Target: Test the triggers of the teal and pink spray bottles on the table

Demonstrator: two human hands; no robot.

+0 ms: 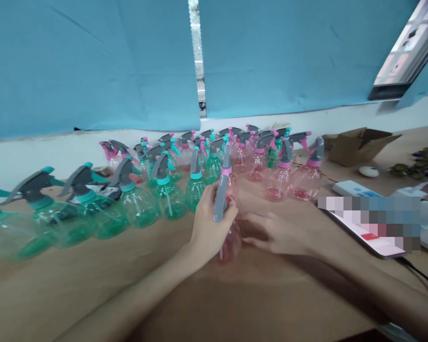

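A clear pink spray bottle [229, 247] with a grey spray head stands upright on the table in front of me. My left hand [210, 223] is wrapped round its upper part, just below the grey head. Close to the bottle's right side is my right hand [273, 232], fingers bent and apart; whether the fingertips touch the bottle I cannot tell. Directly behind stands another pink bottle with a pink collar [227, 171], partly covered by the held one. Green spray bottles [141, 209] with teal collars run in a row to the left.
More pink spray bottles [276, 183] and green ones crowd the back by the wall. On the right lie a phone [385, 242] with a cable, a white mouse [368, 171] and an open cardboard box [360, 147]. Dark small parts [423, 164] are heaped at the far right.
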